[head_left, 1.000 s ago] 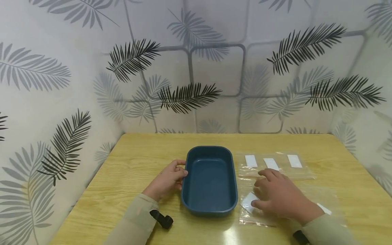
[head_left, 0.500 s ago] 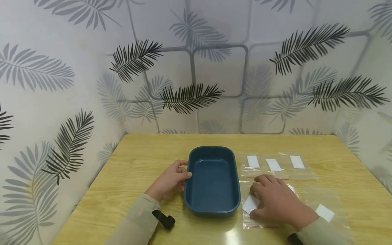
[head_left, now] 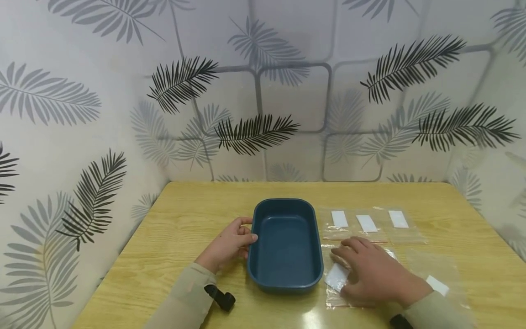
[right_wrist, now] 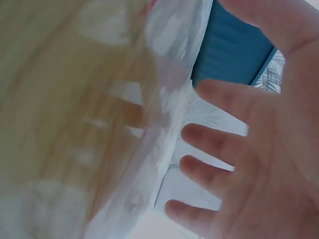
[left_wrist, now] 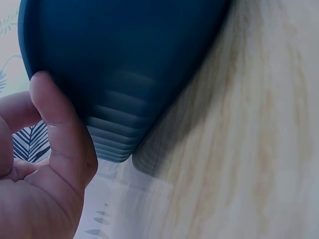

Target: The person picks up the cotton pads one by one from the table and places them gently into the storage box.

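A dark blue rectangular tub with rounded corners stands upright on the table. At its left side, my left hand holds the rim, with the thumb against the wall in the left wrist view. Right of the tub, my right hand is over a clear zip bag with a white label. In the right wrist view its fingers are spread apart, close over the crinkled plastic, with nothing between them. The hand covers much of this bag.
Behind the right hand lie several clear zip bags with white labels, side by side. Another bag with a white label lies at the right, partly under the forearm. A patterned wall rises behind the wooden table.
My right hand has moved slightly towards me and lower over the near bag, uncovering the back bags' labels. My left hand stays at the tub's rim.
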Demonstrator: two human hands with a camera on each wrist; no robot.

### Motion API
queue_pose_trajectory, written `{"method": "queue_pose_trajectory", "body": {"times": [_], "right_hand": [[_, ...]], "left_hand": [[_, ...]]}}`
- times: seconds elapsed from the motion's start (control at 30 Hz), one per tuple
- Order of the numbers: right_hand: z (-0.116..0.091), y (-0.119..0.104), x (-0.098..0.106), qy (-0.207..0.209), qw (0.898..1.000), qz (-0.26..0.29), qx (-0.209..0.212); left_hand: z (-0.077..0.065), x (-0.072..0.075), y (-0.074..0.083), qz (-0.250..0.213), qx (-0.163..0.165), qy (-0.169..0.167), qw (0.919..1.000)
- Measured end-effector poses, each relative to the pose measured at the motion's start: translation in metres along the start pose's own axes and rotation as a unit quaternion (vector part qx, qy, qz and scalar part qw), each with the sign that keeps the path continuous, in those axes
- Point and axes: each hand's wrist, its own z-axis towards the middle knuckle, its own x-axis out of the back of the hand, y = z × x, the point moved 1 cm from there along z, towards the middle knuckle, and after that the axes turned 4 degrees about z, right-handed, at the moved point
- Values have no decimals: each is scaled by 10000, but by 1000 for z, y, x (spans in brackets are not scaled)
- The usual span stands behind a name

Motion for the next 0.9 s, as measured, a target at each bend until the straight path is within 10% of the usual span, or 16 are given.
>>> {"method": "queue_pose_trajectory", "body": {"times": [0.9], "right_hand": [[7, 24, 16, 815, 9949, -112, 583]], "left_hand": [[-3, 0, 3, 45, -77, -81, 9999]]}}
